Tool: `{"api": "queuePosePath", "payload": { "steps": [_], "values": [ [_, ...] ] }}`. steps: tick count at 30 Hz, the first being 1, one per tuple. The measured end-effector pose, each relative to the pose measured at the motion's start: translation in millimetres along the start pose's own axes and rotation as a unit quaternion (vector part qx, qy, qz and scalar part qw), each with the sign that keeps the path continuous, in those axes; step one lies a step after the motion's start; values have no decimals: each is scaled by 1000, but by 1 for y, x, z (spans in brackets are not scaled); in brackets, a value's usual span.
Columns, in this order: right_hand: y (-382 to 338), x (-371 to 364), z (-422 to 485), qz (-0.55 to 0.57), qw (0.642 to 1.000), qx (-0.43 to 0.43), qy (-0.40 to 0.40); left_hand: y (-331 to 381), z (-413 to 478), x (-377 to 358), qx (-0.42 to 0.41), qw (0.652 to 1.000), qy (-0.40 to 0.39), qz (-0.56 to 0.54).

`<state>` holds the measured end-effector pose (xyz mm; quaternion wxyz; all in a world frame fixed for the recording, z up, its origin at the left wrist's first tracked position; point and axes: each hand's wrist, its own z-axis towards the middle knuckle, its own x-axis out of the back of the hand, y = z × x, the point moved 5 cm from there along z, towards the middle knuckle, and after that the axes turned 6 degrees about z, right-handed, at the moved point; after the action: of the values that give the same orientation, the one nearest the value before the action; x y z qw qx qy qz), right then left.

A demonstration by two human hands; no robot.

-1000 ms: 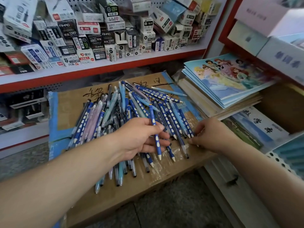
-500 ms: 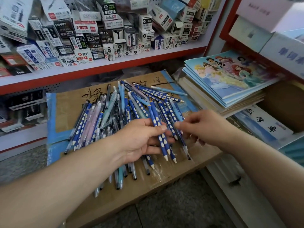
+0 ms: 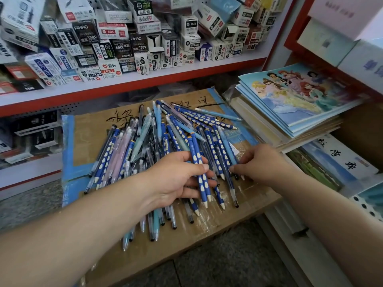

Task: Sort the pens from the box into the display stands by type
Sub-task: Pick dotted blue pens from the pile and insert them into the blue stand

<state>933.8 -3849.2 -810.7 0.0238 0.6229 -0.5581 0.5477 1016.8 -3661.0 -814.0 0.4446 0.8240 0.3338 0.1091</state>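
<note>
Left hand (image 3: 176, 179) is gripping a few blue dotted pens (image 3: 199, 168) mid-frame, while the right hand (image 3: 261, 164) is pinching what looks like a light blue pen (image 3: 229, 149) just beside them. Both are digging in the pile of pens (image 3: 145, 141) sprawling across the cardboard box (image 3: 91, 133) at center frame.

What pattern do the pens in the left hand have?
The pens are dark blue with white oval dots; head view.

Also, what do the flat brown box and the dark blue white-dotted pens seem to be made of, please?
Flat brown box: cardboard, matte, creased, with glossy clear tape. Dark blue white-dotted pens: probably plastic, smooth, with a slight sheen.
</note>
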Motion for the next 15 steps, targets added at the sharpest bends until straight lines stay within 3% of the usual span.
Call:
{"api": "queuePosePath", "payload": {
  "steps": [2,6,15],
  "values": [
    [-3,-1,-3,-16,1000,10,-1,-1,1,0,1,1000,0,1],
    [0,4,-2,60,998,0,10,0,1,0,-2,1000,3,2],
    [-9,2,-5,-35,999,19,29,-1,0,0,0,1000,8,1]
  ]
}}
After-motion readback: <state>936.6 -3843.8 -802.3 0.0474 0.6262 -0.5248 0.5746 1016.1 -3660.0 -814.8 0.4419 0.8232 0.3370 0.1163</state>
